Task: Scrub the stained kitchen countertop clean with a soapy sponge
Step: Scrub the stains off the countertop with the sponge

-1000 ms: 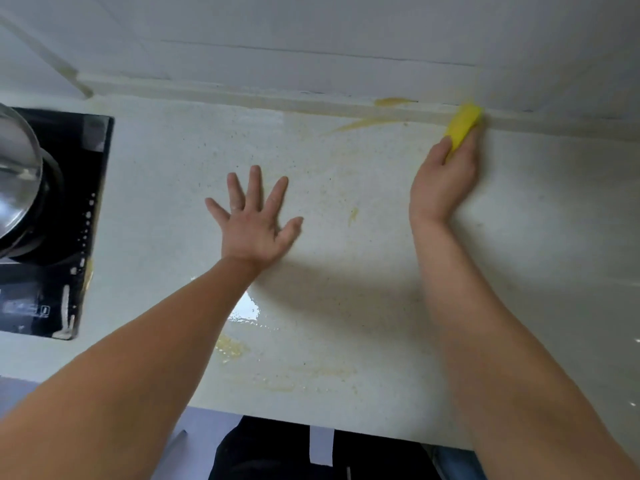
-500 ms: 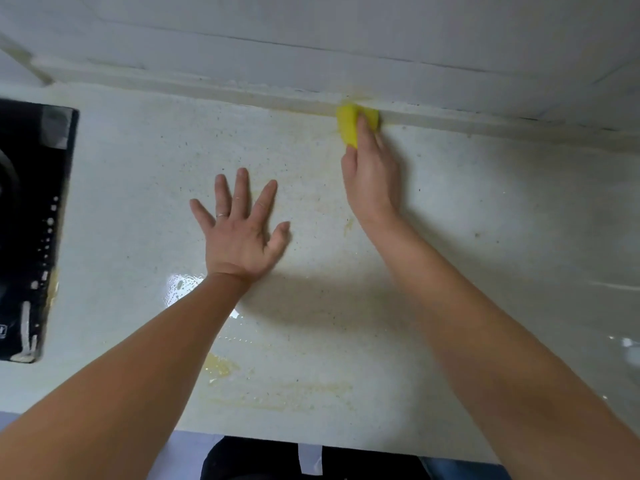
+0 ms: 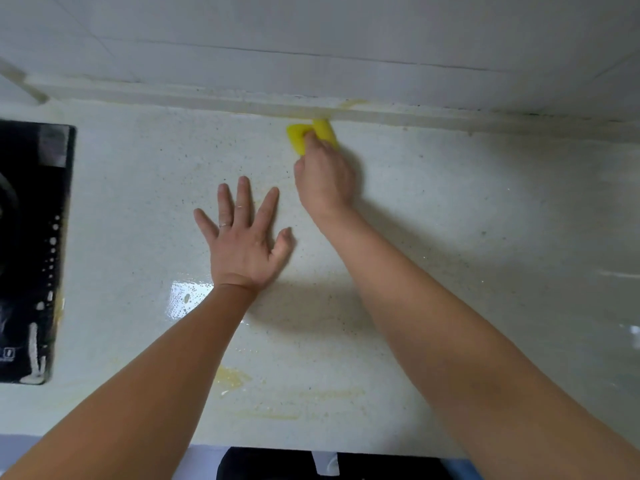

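Head view, looking down on the pale speckled countertop (image 3: 485, 220). Grips the yellow sponge (image 3: 300, 140) with the right hand (image 3: 323, 181), fingers curled over its top, and presses it on the flat surface right at the foot of the back ledge (image 3: 207, 98). Rests the left hand (image 3: 244, 240) flat on the counter just beside the right wrist, fingers spread, holding nothing, only for support.

Compared with one second ago: has carried the sponge leftwards along the ledge and then drawn it a little down, off the ledge and onto the counter. Seems to have rubbed away most of the orange streak below the ledge. Leaves a faint yellow smear (image 3: 351, 103) on top of the ledge, just above and to the right of the sponge. Keeps the left hand in the same place.

Probably means the back edge is nearly done, but not the whole task. Shows dried yellow stains (image 3: 232, 377) near the front edge, untouched, and a wet bubbly patch (image 3: 188, 297) by the left wrist. Likely needs one more stroke on the ledge, then scrubbing at the front.
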